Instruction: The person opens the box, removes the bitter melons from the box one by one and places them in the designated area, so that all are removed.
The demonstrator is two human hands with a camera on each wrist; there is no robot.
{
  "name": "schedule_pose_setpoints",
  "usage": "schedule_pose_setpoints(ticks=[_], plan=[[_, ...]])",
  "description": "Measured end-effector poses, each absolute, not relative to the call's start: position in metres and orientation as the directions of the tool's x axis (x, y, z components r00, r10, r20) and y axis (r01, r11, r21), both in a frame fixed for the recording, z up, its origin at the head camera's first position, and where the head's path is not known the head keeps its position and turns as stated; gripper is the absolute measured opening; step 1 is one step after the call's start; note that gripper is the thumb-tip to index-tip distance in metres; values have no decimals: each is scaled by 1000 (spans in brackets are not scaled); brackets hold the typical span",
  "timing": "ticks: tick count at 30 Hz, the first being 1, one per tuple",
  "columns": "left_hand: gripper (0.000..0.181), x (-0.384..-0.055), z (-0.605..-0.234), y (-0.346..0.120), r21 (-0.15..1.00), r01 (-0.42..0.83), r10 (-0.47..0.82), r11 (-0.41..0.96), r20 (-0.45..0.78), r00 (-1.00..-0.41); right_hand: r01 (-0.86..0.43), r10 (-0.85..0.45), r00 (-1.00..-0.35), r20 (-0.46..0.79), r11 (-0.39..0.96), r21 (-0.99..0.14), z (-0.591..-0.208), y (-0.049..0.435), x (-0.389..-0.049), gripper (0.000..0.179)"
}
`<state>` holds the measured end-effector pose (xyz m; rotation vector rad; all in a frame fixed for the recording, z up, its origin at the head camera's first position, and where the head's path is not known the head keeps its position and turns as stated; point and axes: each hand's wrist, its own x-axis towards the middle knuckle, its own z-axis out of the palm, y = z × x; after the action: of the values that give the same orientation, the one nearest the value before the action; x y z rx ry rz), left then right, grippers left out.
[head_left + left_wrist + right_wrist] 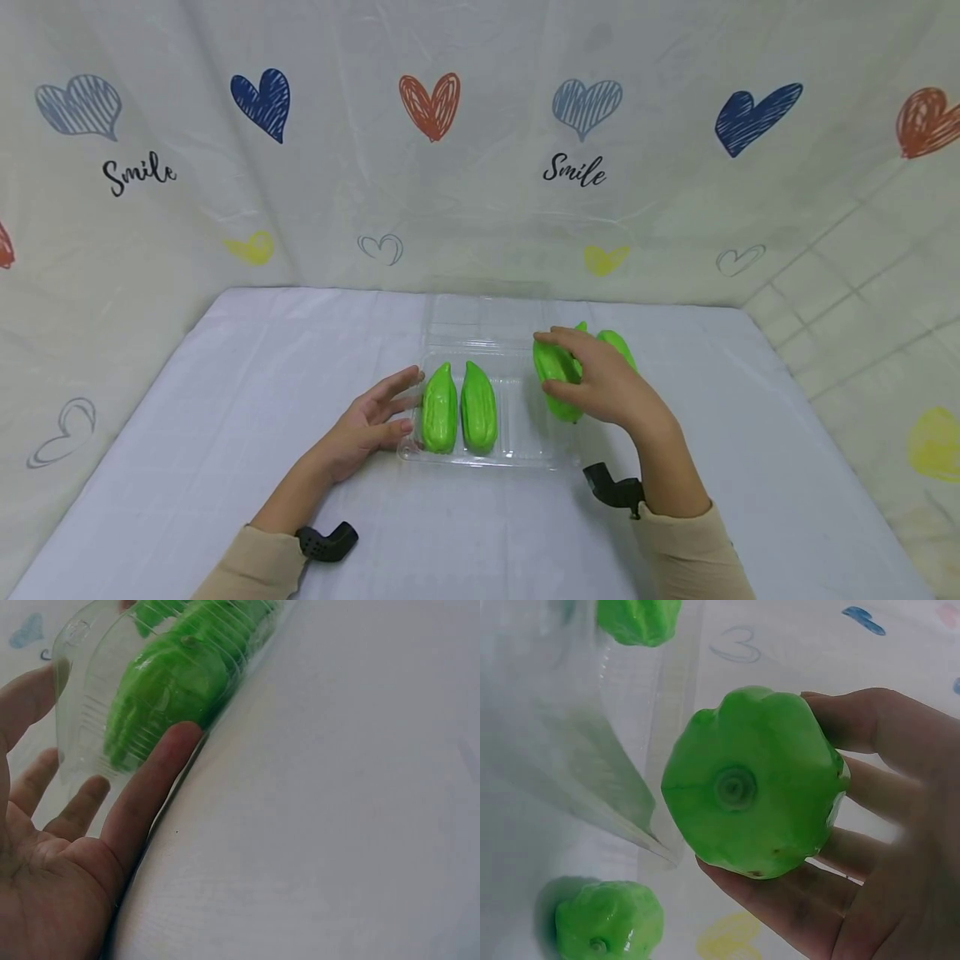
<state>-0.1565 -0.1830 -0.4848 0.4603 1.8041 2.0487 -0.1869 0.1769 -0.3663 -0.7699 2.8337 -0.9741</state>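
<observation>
My right hand (603, 379) holds a green ridged gourd (555, 375) over the right side of a clear plastic box (525, 454). Its thumb and fingers curve around the gourd (754, 784), whose round end faces the right wrist camera. Two similar gourds, a left one (439, 408) and a right one (478, 408), lie side by side in the left half of the box. My left hand (375, 421) rests against the box's left side, fingers spread and loosely extended. In the left wrist view, the thumb (154, 787) touches the clear wall near a gourd (172, 682).
The box's clear lid (487, 321) lies folded back behind it. Beyond my right hand is another green gourd (617, 346), partly hidden. A green tip (581, 327) shows above the hand. White cloth (300, 350) covers the table, and a printed curtain (480, 192) hangs behind.
</observation>
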Motion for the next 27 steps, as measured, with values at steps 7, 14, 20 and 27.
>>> schedule_pose_setpoints(ticks=[7,14,20,27], plan=[[75,-156,-485,-183,992,-64,476,-107,-5,-879,-415,-449,-888,101,687,-596,-364,181,-188,62],[75,-156,-485,-183,992,-64,477,-109,-5,-879,-407,-428,-898,107,712,-572,-364,186,-189,62],[75,-156,-485,-183,992,-62,478,-112,-1,-878,-382,-408,-908,97,709,-593,-362,190,-189,61],[74,-157,-485,-183,992,-61,477,-108,-2,-879,-371,-395,-914,98,712,-596,-363,195,-192,61]])
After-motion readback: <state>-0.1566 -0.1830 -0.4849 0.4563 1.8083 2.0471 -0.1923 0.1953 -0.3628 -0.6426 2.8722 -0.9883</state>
